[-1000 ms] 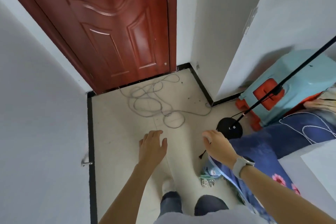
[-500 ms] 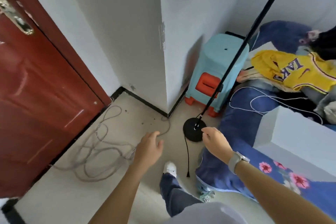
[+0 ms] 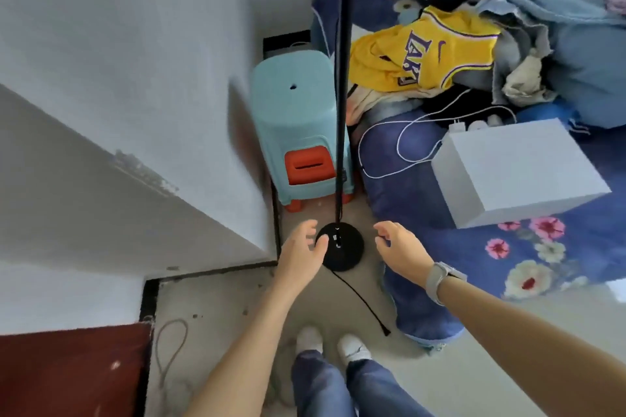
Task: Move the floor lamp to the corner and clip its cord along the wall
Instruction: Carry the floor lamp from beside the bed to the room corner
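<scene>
— Reaching for it, are they? Where does the tall black metal floor lamp (image 3: 341,85) stand?

— Its round black base (image 3: 342,246) sits on the pale floor (image 3: 237,308), just in front of the light blue plastic stool with an orange insert (image 3: 298,132). The thin black pole rises straight up from the back of that base, so the long axis is vertical, running out of sight above.

— And the hands?

— The left hand (image 3: 301,256) is open, fingers loosely spread, holding nothing; its thumb lies over the left rim of the base, though I cannot tell whether it touches. The right hand (image 3: 401,247), a pale wristwatch (image 3: 440,281) behind it, is also open and empty, curled a little, just off the right side of the base.

— Which is nearer?

— The left, I would say. The base lies between them, slightly ahead of both, and the pole stands beyond the base from the fingertips.

— The cord?

— A thin black cord (image 3: 360,301) trails from the front of the base towards the person's white shoes (image 3: 332,344), loose on the floor, its end near the blue flowered bedding (image 3: 559,247). Nothing is clipped to the white wall (image 3: 152,112) left of the base yet.

— So the lift?

— My guess is both hands close round the base or lower pole, keeping it upright.
</scene>
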{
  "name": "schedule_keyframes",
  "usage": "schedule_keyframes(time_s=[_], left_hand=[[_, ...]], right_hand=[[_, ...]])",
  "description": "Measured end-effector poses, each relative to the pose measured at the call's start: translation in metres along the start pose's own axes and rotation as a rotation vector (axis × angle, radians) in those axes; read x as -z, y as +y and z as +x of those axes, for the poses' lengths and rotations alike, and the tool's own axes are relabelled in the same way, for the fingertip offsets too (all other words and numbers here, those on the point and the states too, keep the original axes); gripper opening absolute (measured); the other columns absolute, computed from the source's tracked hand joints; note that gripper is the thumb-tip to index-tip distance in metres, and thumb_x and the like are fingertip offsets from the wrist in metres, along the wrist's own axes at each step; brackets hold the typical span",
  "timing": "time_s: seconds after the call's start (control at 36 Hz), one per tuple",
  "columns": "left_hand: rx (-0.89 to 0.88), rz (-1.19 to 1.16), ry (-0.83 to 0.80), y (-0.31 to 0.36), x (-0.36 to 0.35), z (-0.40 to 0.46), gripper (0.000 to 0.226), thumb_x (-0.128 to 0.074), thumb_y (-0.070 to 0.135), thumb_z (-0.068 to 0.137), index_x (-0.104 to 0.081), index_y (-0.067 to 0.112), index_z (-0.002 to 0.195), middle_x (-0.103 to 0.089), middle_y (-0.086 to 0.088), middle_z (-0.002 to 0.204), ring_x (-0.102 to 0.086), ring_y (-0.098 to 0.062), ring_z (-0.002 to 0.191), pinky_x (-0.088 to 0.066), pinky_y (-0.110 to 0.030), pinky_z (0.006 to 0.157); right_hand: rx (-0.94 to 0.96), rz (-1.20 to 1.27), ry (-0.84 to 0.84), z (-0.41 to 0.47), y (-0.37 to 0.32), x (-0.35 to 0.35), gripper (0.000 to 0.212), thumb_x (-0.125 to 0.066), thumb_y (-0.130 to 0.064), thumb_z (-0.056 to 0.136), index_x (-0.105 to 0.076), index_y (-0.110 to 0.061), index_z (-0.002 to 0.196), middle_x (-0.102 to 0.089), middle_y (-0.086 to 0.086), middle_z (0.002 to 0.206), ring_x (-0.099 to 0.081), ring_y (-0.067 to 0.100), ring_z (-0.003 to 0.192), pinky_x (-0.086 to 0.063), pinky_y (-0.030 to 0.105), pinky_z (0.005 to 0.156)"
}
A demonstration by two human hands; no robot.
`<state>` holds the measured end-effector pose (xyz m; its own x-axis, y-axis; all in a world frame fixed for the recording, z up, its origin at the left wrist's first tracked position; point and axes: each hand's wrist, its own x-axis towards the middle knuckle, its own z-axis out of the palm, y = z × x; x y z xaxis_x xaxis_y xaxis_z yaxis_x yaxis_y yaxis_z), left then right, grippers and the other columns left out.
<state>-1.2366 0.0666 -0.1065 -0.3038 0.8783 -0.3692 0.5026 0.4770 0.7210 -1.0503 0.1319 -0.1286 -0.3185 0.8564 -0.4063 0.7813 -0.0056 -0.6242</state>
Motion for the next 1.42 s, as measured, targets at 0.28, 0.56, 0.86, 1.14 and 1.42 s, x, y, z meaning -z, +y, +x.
schedule_keyframes(time_s=[0.28, 0.56, 0.86, 1.14, 1.42], left_hand=[[0.033, -0.081, -0.226, -0.017, -0.037, 0.142, 0.068, -0.059, 0.025, 0.089, -0.02, 0.017, 0.143, -0.03, -0.008, 0.15, -0.039, -0.024, 0.13, -0.033, -0.037, 0.106], [-0.103, -0.208, -0.324, -0.078, -0.106, 0.237, 0.04, -0.068, 0.022, 0.082, -0.051, 0.03, 0.117, -0.054, -0.001, 0.131, -0.046, -0.016, 0.125, -0.038, -0.034, 0.103], [-0.187, -0.274, -0.165, -0.081, -0.134, 0.262, 0.044, -0.044, 0.041, 0.094, -0.041, 0.023, 0.054, -0.045, 0.011, 0.037, -0.052, -0.005, 0.05, -0.045, -0.023, 0.068], [-0.143, -0.315, -0.198, -0.077, -0.123, 0.242, 0.039, -0.043, 0.035, 0.096, -0.037, 0.019, 0.062, -0.039, 0.014, 0.037, -0.041, -0.003, 0.042, -0.043, -0.027, 0.067], [-0.126, -0.324, -0.253, -0.024, -0.096, 0.194, 0.056, -0.044, 0.033, 0.096, -0.036, 0.03, 0.041, -0.033, 0.012, 0.034, -0.036, -0.005, 0.039, -0.041, -0.031, 0.065]], right_hand=[[-0.213, 0.174, 0.08, 0.081, 0.027, -0.064, 0.047, -0.048, -0.021, 0.092, -0.038, -0.014, 0.137, -0.048, 0.008, 0.138, -0.047, 0.025, 0.126, -0.041, 0.038, 0.104], [-0.287, 0.389, 0.128, 0.164, 0.069, -0.168, 0.063, -0.055, -0.019, 0.088, -0.025, -0.016, 0.143, -0.042, 0.006, 0.145, -0.042, 0.025, 0.13, -0.037, 0.041, 0.107], [-0.265, 0.545, 0.13, 0.219, 0.068, -0.208, 0.064, -0.055, -0.018, 0.087, -0.025, -0.02, 0.144, -0.038, 0.003, 0.148, -0.04, 0.023, 0.132, -0.039, 0.038, 0.105], [-0.256, 0.594, 0.117, 0.201, 0.071, -0.209, 0.053, -0.052, -0.018, 0.089, -0.034, -0.018, 0.14, -0.042, 0.006, 0.145, -0.043, 0.023, 0.128, -0.038, 0.035, 0.104], [-0.233, 0.621, 0.094, 0.151, 0.047, -0.18, 0.056, -0.057, -0.023, 0.087, -0.036, -0.02, 0.139, -0.043, 0.002, 0.144, -0.044, 0.02, 0.129, -0.039, 0.037, 0.107]])
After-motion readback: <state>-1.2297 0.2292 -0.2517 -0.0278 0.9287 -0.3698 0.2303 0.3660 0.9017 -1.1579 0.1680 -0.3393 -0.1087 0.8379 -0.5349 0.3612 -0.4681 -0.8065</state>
